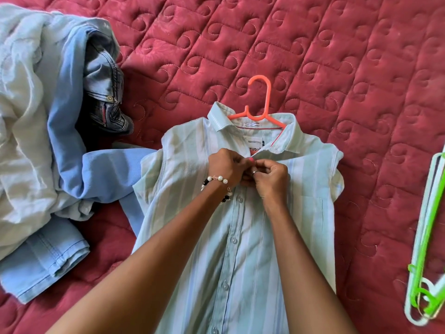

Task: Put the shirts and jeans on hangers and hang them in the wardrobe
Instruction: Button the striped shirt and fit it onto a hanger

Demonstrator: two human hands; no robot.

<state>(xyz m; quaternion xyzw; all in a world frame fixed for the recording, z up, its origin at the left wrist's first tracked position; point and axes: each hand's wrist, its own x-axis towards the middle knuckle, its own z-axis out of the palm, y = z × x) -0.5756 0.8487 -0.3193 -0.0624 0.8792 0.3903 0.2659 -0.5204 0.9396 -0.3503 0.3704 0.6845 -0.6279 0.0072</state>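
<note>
You have a pale green shirt [240,225] with light blue and white stripes on a coral-orange hanger [258,100]. The bed's quilt [337,68] is deep red with swirl stitching. By its left edge lie faded blue jeans [106,92], a blue shirt [72,141] and an off-white one [21,116]; at the right edge, lime-green and white hangers [428,237].

bedspread [337,68]: quilted red cloth, faint sheen, stitched swirls
striped shirt [240,249]: thin woven cloth, matt, pale plastic buttons
orange hanger [261,97]: smooth plastic, slightly glossy
jeans [106,92]: coarse faded denim, metal rivet button
blue shirt [72,145]: soft matt cloth
green and white hangers [431,237], right edge of bed: smooth glossy plastic
bracelet [216,179]: shiny beads
</note>
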